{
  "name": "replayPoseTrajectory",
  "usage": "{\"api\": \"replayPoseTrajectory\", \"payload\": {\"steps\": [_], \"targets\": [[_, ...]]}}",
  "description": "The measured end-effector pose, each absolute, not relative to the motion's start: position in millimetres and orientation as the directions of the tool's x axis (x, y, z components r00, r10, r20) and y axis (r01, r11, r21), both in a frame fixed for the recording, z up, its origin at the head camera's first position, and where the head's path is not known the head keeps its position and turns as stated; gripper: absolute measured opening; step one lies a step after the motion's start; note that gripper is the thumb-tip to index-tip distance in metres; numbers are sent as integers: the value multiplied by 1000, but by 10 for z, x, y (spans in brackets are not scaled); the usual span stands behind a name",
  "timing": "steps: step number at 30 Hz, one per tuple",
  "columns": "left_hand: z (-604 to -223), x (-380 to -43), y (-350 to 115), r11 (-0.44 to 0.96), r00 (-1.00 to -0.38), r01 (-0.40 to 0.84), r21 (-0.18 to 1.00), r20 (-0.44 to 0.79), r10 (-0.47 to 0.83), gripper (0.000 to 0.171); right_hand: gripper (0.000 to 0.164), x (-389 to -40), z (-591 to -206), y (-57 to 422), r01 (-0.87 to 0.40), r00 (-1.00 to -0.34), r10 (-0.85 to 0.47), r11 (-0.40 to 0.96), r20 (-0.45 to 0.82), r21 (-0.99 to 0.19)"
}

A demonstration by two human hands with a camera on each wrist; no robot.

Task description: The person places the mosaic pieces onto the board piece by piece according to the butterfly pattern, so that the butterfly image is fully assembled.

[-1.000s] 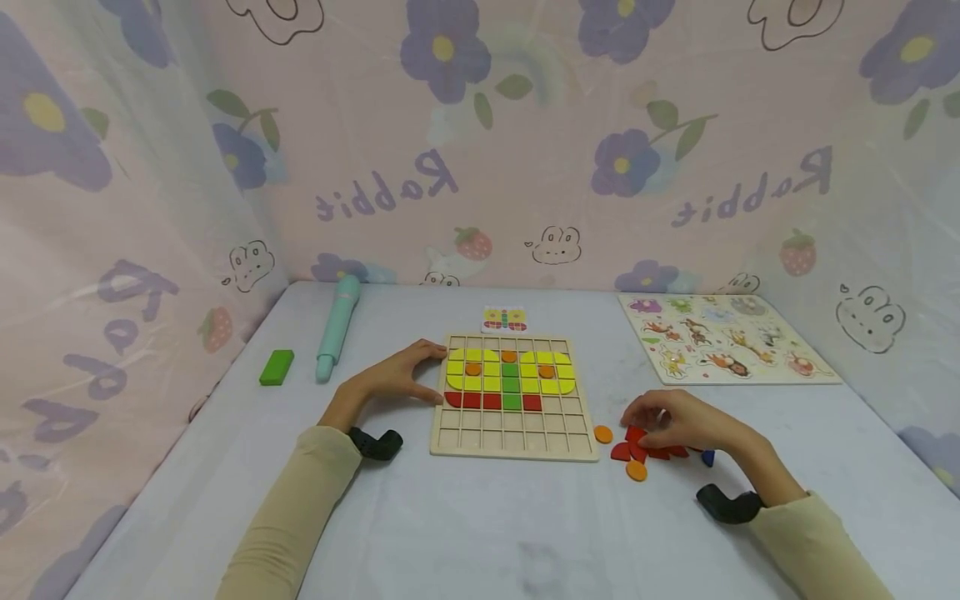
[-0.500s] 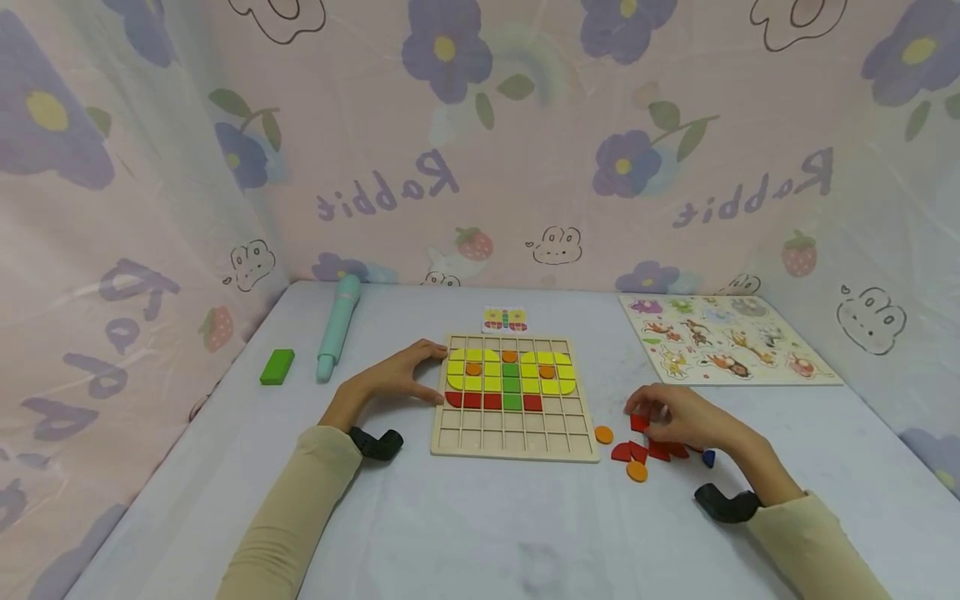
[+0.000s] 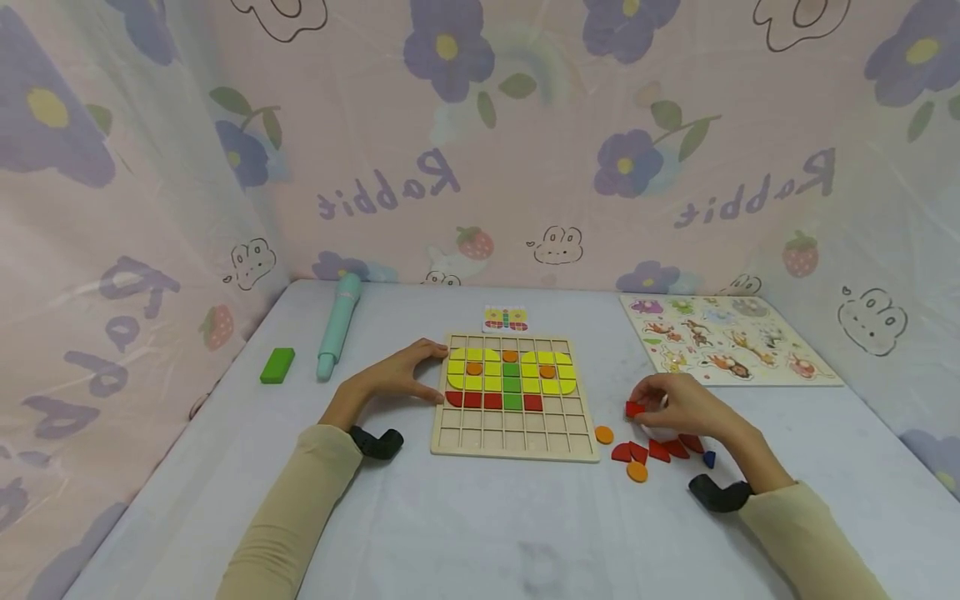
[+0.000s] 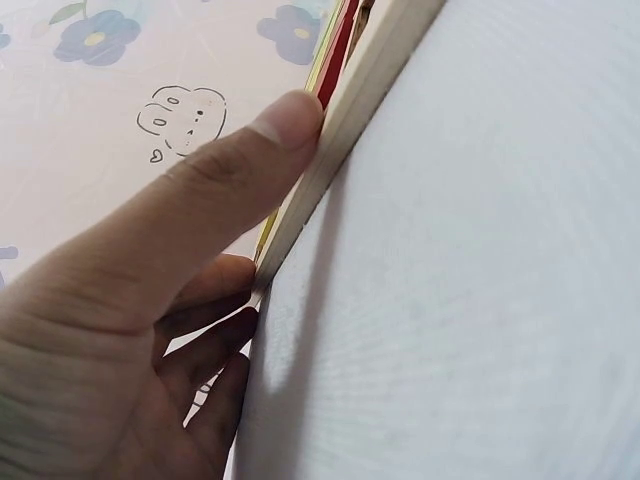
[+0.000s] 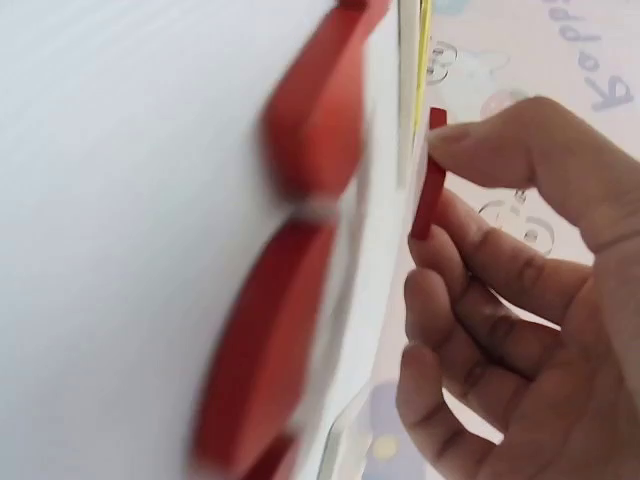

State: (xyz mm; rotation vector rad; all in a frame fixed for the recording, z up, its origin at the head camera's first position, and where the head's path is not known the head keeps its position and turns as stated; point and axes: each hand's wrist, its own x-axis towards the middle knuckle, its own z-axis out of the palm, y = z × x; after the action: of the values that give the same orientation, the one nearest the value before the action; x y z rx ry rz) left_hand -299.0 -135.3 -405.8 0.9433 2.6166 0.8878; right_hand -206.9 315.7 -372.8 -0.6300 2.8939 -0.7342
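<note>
A wooden grid board lies in the middle, with yellow, orange, green and red flat pieces set in its cells. My left hand rests at its left edge; in the left wrist view the thumb touches the rim and the other fingers lie further along it. To the right of the board, my right hand pinches a flat red tile between thumb and forefinger, above the table. Below that hand lie several loose red pieces, two orange discs and a small blue piece.
Behind the board lies a small picture card with a butterfly pattern. An animal puzzle board is at the back right. At the left are a green block and a mint-coloured stick-like object.
My right hand has lifted a red tile from the loose pieces and moved slightly up and away from them, uncovering more red pieces. My left hand stays at the board's edge.
</note>
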Motion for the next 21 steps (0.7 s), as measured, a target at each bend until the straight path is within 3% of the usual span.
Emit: {"api": "replayPoseTrajectory", "payload": {"steps": [11, 21], "targets": [[-4050, -2982, -1338, 617, -771, 503, 605, -8, 637, 84, 22, -2323, -3622, 2413, -480, -861, -497, 724, 108, -496], [-4055, -2978, -1352, 612, -769, 506, 608, -3, 639, 83, 22, -2385, -3619, 2079, -438, -861, -509, 746, -6, -501]]}}
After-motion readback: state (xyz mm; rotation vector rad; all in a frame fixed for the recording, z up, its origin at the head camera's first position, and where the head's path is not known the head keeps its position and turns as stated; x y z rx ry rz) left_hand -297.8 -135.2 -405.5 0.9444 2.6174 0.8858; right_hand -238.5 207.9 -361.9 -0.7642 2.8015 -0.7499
